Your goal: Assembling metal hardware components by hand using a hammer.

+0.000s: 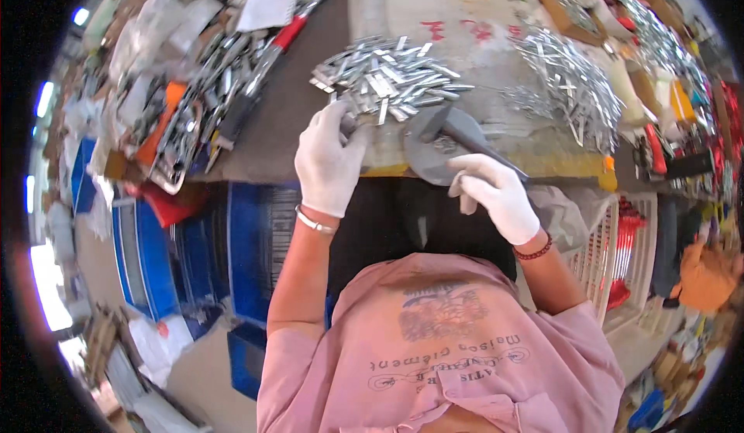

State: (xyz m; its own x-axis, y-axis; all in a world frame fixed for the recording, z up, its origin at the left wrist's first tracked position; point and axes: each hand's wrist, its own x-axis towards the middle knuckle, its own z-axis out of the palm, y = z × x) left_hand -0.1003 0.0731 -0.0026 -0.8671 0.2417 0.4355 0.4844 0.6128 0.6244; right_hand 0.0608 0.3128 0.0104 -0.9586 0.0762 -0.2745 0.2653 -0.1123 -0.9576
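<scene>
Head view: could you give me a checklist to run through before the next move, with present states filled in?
1. Both hands gloved: ok.
2. Left hand at the pile of metal pieces: ok, at its near edge.
3. Left hand gripping a piece: cannot tell.
4. Right hand off the hammer: cannot tell; it is beside the handle.
5. Hammer head over the round grey plate: ok.

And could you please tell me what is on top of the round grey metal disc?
A dark straight-handled hammer lies across the disc, with small greyish bits near its head. Hammer and white-gloved right hand cover parts; anything beneath them cannot be seen.
</scene>
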